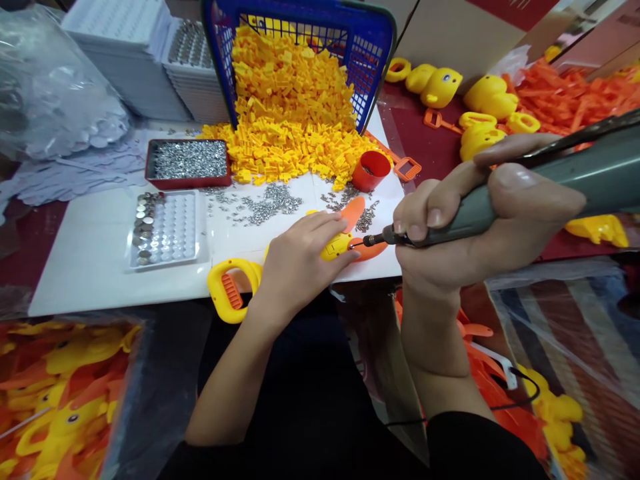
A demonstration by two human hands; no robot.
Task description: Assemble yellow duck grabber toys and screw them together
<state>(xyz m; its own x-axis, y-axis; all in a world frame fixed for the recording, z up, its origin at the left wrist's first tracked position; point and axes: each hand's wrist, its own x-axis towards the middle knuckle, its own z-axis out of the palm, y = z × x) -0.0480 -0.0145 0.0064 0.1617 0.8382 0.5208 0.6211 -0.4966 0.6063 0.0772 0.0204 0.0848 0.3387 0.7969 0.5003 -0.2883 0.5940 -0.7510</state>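
My left hand lies over a yellow and orange toy duck on the white board, fingers curled down on it and pinning it flat. My right hand is wrapped round a grey electric screwdriver. The screwdriver's dark bit touches the duck's yellow body just past my left fingertips. An orange wing-like part sticks up from the duck behind the bit. A yellow ring handle with an orange insert lies by my left wrist.
A tipped blue basket spills small yellow pieces. A red tray of screws, a white tray of button cells, loose screws and an orange cup lie on the board. Yellow ducks and orange parts sit right; bagged ducks lower left.
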